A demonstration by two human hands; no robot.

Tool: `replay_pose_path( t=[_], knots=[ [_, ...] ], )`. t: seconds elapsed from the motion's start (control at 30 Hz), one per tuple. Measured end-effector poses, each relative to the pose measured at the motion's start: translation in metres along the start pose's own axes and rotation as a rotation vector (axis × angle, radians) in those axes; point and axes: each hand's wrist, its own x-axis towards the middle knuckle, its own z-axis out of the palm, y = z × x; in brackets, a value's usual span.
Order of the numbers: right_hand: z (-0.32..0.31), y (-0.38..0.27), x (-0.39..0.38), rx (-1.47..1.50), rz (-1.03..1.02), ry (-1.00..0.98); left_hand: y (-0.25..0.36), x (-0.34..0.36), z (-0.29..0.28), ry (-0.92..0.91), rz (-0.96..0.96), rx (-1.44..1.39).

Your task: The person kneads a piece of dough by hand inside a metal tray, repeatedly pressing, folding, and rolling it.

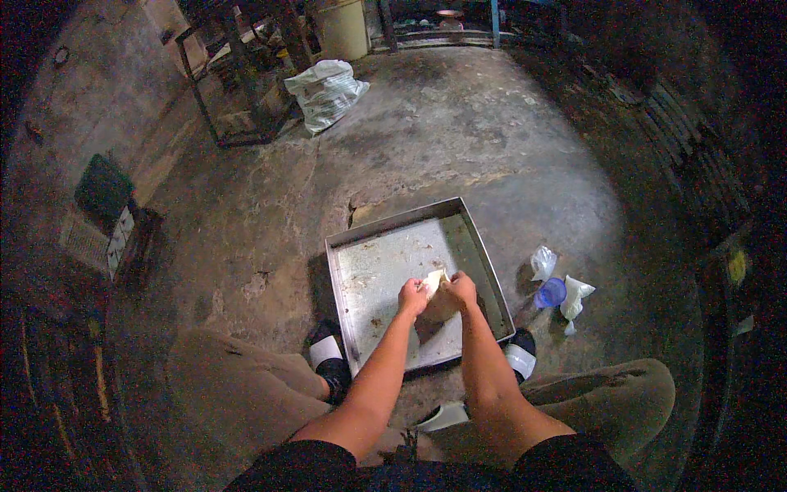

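Between my feet rests a large square metal tray (pixel 381 262) with raised sides and brown stains on its bottom. Over it, my left hand (pixel 413 297) and my right hand (pixel 460 290) come close together. Both have their fingers closed on a small, pale yellowish piece (pixel 434 281), thin and soft-looking. Its exact kind is too small to make out. The left hand pinches its left side, while the right hand grips the other end. My fingertips are partly hidden by the hands themselves.
Right of the tray stand a purple-blue cup (pixel 550 293), a clear plastic bag (pixel 543 262) and a knotted bag of white stuff (pixel 577 297). Farther off are a white sack (pixel 325 94), a pale bucket (pixel 343 31) and a dark metal frame (pixel 215 123). A green-topped object (pixel 104 184) stands by the left wall.
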Motion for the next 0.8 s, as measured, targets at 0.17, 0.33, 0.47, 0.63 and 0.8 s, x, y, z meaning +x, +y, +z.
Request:
replay_pose_path(
  t=[0.17, 0.33, 0.47, 0.63, 0.8],
  knots=[
    [-0.011, -0.025, 0.003, 0.661, 0.332, -0.382, 0.017, 0.016, -0.040, -0.333, -0.057, -0.625],
    [-0.033, -0.062, -0.014, 0.824, 0.441, -0.687, 0.033, 0.015, -0.044, -0.186, 0.043, -0.775],
    [-0.029, -0.060, -0.006, 0.907, 0.134, -0.480, 0.052, 0.010, -0.042, -0.210, 0.018, -0.730],
    [-0.047, -0.075, -0.017, 0.851, 0.093, -0.770, 0.069, -0.013, -0.073, -0.507, -0.201, -1.032],
    [-0.048, -0.062, -0.012, 0.632, 0.034, -0.775, 0.061, -0.014, -0.061, -0.493, -0.080, -0.929]
  ],
)
